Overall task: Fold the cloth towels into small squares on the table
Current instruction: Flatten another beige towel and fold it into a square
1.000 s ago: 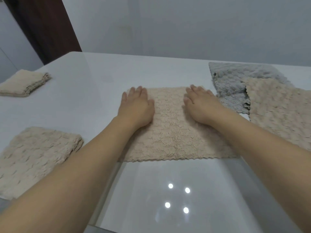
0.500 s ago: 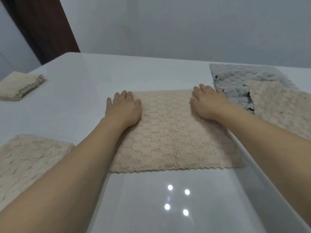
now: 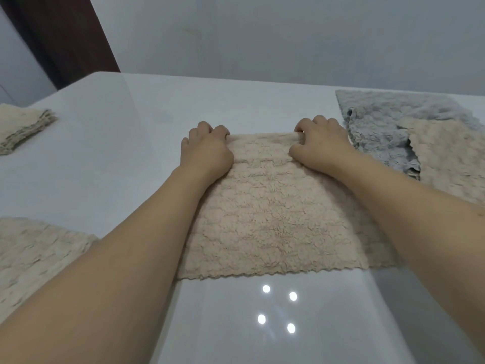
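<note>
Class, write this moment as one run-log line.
step: first fold | left hand: grips towel far left corner | right hand: grips far right corner | towel: flat on table

No readable text, labels, brands, numbers or signs anywhere in the head view. Nothing was printed on any cloth, the table or the wall.
</note>
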`<state>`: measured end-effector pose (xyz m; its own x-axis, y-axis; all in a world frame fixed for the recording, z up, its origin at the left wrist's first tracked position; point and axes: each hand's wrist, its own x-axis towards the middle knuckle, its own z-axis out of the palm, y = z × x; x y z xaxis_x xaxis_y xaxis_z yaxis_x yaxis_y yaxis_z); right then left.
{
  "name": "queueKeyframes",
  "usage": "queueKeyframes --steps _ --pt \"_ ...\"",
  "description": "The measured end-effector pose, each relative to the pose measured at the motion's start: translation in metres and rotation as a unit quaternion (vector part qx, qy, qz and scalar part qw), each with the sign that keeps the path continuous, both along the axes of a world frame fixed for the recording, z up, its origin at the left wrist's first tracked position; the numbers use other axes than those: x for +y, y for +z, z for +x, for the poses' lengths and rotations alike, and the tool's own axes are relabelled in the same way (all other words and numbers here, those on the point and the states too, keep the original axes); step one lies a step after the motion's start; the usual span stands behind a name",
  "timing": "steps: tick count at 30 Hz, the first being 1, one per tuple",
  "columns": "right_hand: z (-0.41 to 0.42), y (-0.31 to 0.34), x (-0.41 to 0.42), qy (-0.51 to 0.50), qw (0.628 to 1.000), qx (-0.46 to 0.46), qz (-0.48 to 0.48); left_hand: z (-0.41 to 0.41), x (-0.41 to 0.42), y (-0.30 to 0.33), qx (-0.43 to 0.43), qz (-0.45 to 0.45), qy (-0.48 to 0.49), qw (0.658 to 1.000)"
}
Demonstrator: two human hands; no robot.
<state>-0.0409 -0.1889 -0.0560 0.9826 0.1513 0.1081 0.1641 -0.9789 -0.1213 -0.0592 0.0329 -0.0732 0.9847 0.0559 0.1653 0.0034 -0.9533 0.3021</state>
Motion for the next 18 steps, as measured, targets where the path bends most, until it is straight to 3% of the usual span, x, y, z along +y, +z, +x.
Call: queueKeyframes --steps 4,10,18 --pt "0.01 0.025 0.004 0.055 0.998 0.04 -0.015 0.003 -0.006 0.019 -0.031 -0.012 -0.02 0.999" --pt "-0.007 0.047 -0.013 0.097 0.989 -0.106 0.019 -0.019 0.004 0.033 -0.218 -0.031 -0.027 0.975" --pt "-0.091 0.026 -0.04 0.245 0.948 -0.2 0.037 -0.118 0.018 0.025 -0.284 0.05 -0.027 0.957"
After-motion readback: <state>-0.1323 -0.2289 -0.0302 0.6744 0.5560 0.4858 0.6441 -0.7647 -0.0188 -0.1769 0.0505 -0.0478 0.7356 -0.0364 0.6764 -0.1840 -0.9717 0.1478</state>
